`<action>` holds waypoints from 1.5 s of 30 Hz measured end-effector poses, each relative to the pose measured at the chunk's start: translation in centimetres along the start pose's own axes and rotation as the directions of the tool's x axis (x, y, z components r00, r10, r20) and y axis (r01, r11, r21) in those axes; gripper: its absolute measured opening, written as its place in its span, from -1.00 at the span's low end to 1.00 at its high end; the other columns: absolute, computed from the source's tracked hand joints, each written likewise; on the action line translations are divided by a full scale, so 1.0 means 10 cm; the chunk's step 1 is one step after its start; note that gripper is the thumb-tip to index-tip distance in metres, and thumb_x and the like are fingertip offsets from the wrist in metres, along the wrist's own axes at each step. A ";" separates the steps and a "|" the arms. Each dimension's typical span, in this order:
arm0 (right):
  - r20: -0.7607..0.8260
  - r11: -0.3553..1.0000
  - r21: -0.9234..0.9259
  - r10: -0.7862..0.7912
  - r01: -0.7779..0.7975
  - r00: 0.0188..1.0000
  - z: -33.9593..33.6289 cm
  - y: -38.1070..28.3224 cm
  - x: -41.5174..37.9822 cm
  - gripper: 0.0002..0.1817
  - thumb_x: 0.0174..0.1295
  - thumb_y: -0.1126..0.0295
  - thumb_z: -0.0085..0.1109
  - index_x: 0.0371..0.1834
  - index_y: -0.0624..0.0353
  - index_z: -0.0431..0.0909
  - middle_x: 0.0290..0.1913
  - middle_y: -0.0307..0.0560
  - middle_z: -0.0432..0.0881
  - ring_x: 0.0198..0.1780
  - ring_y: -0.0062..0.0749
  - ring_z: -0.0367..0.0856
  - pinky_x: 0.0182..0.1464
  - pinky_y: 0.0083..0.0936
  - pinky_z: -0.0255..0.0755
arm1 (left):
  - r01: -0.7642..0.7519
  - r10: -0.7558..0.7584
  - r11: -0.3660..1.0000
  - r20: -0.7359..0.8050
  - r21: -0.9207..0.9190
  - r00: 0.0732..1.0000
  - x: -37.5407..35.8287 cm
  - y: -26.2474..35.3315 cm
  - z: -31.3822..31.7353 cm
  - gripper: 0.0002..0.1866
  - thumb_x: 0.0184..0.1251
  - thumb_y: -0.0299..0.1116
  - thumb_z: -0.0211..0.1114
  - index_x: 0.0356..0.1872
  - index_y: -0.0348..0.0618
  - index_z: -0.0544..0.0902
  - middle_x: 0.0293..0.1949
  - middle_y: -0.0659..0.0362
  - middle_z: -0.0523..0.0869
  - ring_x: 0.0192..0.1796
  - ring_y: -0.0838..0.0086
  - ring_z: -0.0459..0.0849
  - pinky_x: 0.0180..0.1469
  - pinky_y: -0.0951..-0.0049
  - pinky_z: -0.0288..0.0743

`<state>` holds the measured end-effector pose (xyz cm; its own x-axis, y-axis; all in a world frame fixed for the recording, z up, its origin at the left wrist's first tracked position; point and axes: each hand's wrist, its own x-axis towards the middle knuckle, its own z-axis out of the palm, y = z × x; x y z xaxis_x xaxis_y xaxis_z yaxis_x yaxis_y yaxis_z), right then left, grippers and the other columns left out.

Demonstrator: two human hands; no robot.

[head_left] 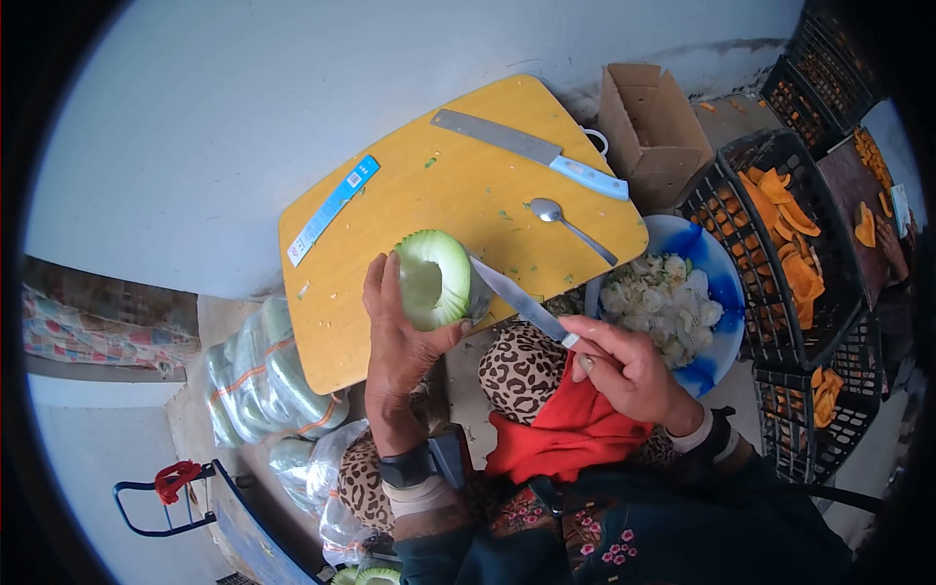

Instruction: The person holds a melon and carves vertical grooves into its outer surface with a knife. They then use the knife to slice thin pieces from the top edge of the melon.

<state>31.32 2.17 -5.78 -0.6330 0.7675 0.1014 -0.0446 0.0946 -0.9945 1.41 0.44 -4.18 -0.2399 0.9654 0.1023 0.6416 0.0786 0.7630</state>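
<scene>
My left hand [402, 331] is wrapped around a hollowed pale-green melon [458, 278], its opening and notched, scalloped rim facing up. It is held over the near edge of a yellow tabletop [390, 234]. A knife [522, 302] is gripped at its handle by my right hand [629, 375], the blade pointing up and left with its tip beside the melon's right side. On the tabletop lie a cleaver [502, 136] with a light-blue handle, a metal spoon [548, 210] and a blue printed card sleeve [334, 210]. Small green scraps are scattered around them.
To the right stands a blue-and-white basin [729, 283] of whitish pulp. Black crates [721, 195] hold orange pieces beyond it. A cardboard box [648, 122] stands behind the table. Plastic-wrapped green melons [263, 375] and a hand cart [161, 526] are left. Another person's hand [892, 249] shows far right.
</scene>
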 end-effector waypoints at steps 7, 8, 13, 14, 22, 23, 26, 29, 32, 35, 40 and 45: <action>-0.005 0.939 -0.278 -0.213 0.204 0.977 0.17 -0.03 0.01 -0.46 0.25 0.74 0.03 0.35 0.34 0.46 -0.23 0.03 0.71 -0.26 -0.34 0.73 -0.16 -0.45 0.62 | 0.000 0.000 1.000 -0.005 0.007 1.000 0.00 0.01 0.00 0.27 -0.27 -0.02 0.73 0.51 -0.33 0.20 0.49 -0.26 0.10 0.56 -0.12 0.09 0.56 0.07 0.14; -0.008 0.930 -0.300 -0.224 0.212 0.974 0.18 -0.02 0.01 -0.46 0.24 0.74 0.03 0.35 0.34 0.47 -0.22 0.04 0.71 -0.26 -0.32 0.74 -0.16 -0.43 0.62 | -0.002 0.002 1.000 -0.004 0.023 1.000 0.00 0.02 0.00 0.27 -0.28 -0.03 0.73 0.51 -0.33 0.20 0.49 -0.26 0.10 0.56 -0.12 0.09 0.56 0.07 0.13; -0.025 0.919 -0.344 -0.213 0.192 0.977 0.19 -0.01 0.01 -0.46 0.25 0.72 0.07 0.35 0.31 0.46 -0.18 0.13 0.70 -0.23 -0.14 0.73 -0.13 -0.35 0.62 | -0.007 0.007 1.000 -0.004 0.003 1.000 -0.01 -0.01 0.00 0.25 -0.26 -0.06 0.73 0.51 -0.33 0.20 0.49 -0.25 0.10 0.56 -0.11 0.09 0.56 0.06 0.13; -0.025 0.910 -0.361 -0.225 0.201 0.974 0.18 -0.01 0.01 -0.45 0.24 0.74 0.06 0.35 0.34 0.46 -0.20 0.09 0.70 -0.26 -0.22 0.73 -0.15 -0.39 0.62 | -0.009 0.009 1.000 -0.004 0.003 1.000 -0.01 -0.01 0.00 0.25 -0.26 -0.07 0.73 0.51 -0.33 0.20 0.49 -0.25 0.10 0.56 -0.11 0.09 0.56 0.06 0.13; 0.002 0.911 -0.367 -0.203 0.189 0.979 0.17 -0.01 0.00 -0.47 0.25 0.69 0.08 0.34 0.25 0.47 -0.24 0.13 0.66 -0.24 -0.03 0.71 -0.17 -0.27 0.61 | 0.006 -0.006 1.000 -0.005 -0.013 1.000 -0.01 0.01 0.00 0.26 -0.27 -0.07 0.74 0.51 -0.34 0.20 0.49 -0.25 0.10 0.56 -0.11 0.10 0.56 0.07 0.13; -0.006 0.914 -0.356 -0.213 0.197 0.977 0.17 0.00 0.00 -0.47 0.26 0.67 0.09 0.34 0.23 0.46 -0.25 0.15 0.64 -0.23 0.05 0.71 -0.18 -0.22 0.61 | 0.008 -0.008 1.000 -0.003 -0.014 1.000 -0.01 0.01 0.00 0.27 -0.27 -0.07 0.74 0.51 -0.35 0.19 0.49 -0.25 0.10 0.56 -0.11 0.10 0.56 0.07 0.13; 0.010 0.919 -0.348 -0.193 0.184 0.981 0.16 -0.01 0.00 -0.46 0.23 0.72 0.09 0.34 0.30 0.48 -0.21 0.12 0.69 -0.24 -0.13 0.73 -0.13 -0.35 0.62 | 0.006 -0.006 1.000 -0.003 -0.005 1.000 0.00 0.01 0.00 0.27 -0.27 -0.05 0.74 0.51 -0.35 0.19 0.49 -0.25 0.10 0.55 -0.11 0.10 0.55 0.07 0.13; -0.003 0.903 -0.376 -0.224 0.206 0.975 0.17 -0.01 0.00 -0.46 0.23 0.72 0.10 0.34 0.29 0.47 -0.19 0.12 0.70 -0.23 -0.11 0.74 -0.11 -0.35 0.62 | 0.004 -0.004 1.000 -0.004 0.009 1.000 0.00 0.01 -0.01 0.28 -0.27 -0.02 0.74 0.51 -0.35 0.19 0.49 -0.25 0.10 0.55 -0.11 0.10 0.55 0.07 0.14; -0.024 0.883 -0.412 -0.258 0.225 0.966 0.22 0.00 0.01 -0.46 0.25 0.71 0.09 0.35 0.28 0.47 -0.20 0.13 0.69 -0.22 -0.06 0.73 -0.11 -0.34 0.62 | 0.001 -0.001 1.000 -0.007 0.016 1.000 -0.01 0.01 0.00 0.28 -0.26 0.00 0.74 0.51 -0.36 0.19 0.49 -0.25 0.10 0.55 -0.12 0.11 0.55 0.07 0.15; -0.021 0.896 -0.393 -0.233 0.206 0.972 0.24 0.03 0.04 -0.47 0.28 0.68 0.08 0.37 0.27 0.46 -0.22 0.06 0.69 -0.25 -0.23 0.73 -0.14 -0.40 0.60 | 0.001 -0.001 1.000 -0.007 0.014 1.000 0.00 -0.01 0.00 0.28 -0.26 -0.01 0.74 0.50 -0.36 0.19 0.49 -0.25 0.10 0.54 -0.12 0.12 0.55 0.08 0.16; 0.140 0.984 0.145 0.085 -0.106 0.986 0.06 0.05 0.03 -0.45 0.33 0.67 0.01 0.43 0.26 0.40 -0.15 -0.01 0.70 -0.14 -0.41 0.74 -0.05 -0.47 0.59 | -0.011 0.011 1.000 -0.014 -0.012 1.000 -0.02 -0.06 0.01 0.28 -0.27 0.00 0.74 0.50 -0.34 0.20 0.48 -0.26 0.11 0.54 -0.12 0.13 0.54 0.07 0.16; 0.304 0.983 0.178 -0.006 -0.051 0.953 -0.03 -0.01 -0.01 -0.48 0.36 0.65 -0.02 0.42 0.30 0.41 -0.28 -0.12 0.67 -0.24 -0.52 0.69 -0.07 -0.57 0.55 | -0.026 0.026 0.999 -0.005 0.032 1.000 -0.01 -0.02 -0.01 0.30 -0.28 0.07 0.74 0.50 -0.33 0.20 0.48 -0.26 0.11 0.54 -0.13 0.13 0.53 0.06 0.17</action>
<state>31.60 2.24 -5.64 -0.8375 0.5382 0.0946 -0.1494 -0.0590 -0.9870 1.23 0.33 -4.33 -0.2263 0.9660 0.1254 0.6706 0.0611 0.7393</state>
